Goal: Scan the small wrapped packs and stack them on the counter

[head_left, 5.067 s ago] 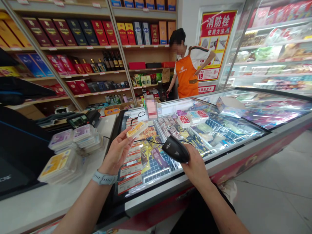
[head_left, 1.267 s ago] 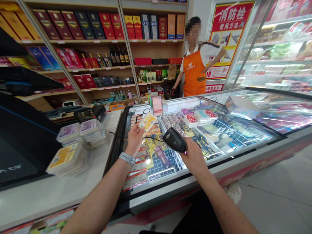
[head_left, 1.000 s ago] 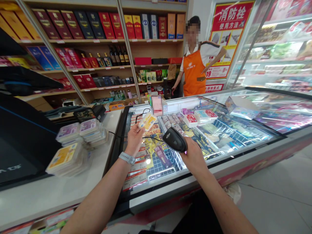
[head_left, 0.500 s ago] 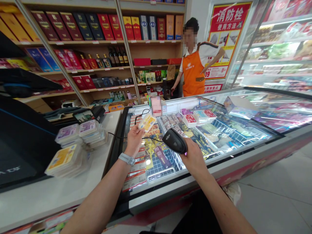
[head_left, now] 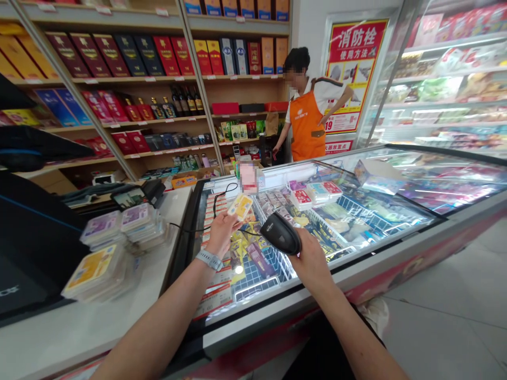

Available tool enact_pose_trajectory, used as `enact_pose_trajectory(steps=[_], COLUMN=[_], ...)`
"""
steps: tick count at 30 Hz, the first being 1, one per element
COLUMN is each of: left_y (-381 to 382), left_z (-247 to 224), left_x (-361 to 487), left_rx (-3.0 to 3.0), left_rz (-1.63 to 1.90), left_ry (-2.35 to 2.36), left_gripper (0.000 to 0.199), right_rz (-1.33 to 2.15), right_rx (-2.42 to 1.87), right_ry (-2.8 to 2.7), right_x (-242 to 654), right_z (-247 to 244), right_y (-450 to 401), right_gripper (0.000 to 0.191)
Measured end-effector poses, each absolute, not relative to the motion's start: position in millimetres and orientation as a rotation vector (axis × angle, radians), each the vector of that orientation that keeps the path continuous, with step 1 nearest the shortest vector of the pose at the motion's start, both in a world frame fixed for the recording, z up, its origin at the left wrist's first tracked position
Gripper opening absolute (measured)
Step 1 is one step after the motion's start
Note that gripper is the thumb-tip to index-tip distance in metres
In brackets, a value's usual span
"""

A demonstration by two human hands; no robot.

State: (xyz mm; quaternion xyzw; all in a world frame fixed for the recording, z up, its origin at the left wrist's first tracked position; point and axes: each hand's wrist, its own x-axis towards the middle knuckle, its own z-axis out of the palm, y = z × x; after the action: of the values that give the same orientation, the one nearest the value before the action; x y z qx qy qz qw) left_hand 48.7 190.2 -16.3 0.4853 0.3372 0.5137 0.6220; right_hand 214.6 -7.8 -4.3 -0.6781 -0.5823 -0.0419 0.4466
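Observation:
Over the glass-topped freezer (head_left: 245,322), my left hand (head_left: 222,232) pinches a flat pack with a yellow and white label (head_left: 240,207). My right hand (head_left: 311,261) is wrapped round a black handheld scanner (head_left: 280,233), whose head points left towards the pack. The two do not touch. A black cable (head_left: 188,228) runs from the counter past my left hand towards the scanner. Stacks of clear packs with purple labels (head_left: 137,216) and one with a yellow label (head_left: 93,269) stand on the white counter (head_left: 158,295) at the left.
A person in an orange apron (head_left: 307,124) stands behind the freezer. White and red packs (head_left: 317,194) and an open carton (head_left: 378,177) lie on the glass. Shelves of boxes and bottles (head_left: 190,100) line the back; a black monitor (head_left: 31,237) is at far left.
The view has tilted up and shifted slightly, so most things sit lower and further left. The person in the apron has lowered their head. Both my hands keep their holds.

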Motion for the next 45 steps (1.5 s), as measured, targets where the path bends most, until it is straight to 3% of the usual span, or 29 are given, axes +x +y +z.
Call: enact_pose_trajectory(steps=[13,21,27,35,45], left_y=[203,213,217,205,191], left_z=[-15,-2,-20,-39,-32], left_x=[142,207,243,259,266], left_rx=[1.247,2.07,2.536,2.518,2.381], left_rz=[1.13,1.221,1.093,1.021,1.062], left_ry=[0.776,0.825,0.655,0.575,0.716], left_gripper=[0.03,0.028,0.034,0.036,0.028], right_rz=[-0.104,-0.064,-0.054,-0.077,-0.053], right_rx=[-1.634,-1.678,-1.67,-1.629,-1.64], right_ry=[-1.385,-1.315,-1.301,-1.288,-1.276], right_x=[216,216,217,218,217], right_z=[-9,-3,1,1,1], right_y=[-15,-21,-25,-27,-27], right_gripper=[0.045,0.035,0.031,0.029,0.027])
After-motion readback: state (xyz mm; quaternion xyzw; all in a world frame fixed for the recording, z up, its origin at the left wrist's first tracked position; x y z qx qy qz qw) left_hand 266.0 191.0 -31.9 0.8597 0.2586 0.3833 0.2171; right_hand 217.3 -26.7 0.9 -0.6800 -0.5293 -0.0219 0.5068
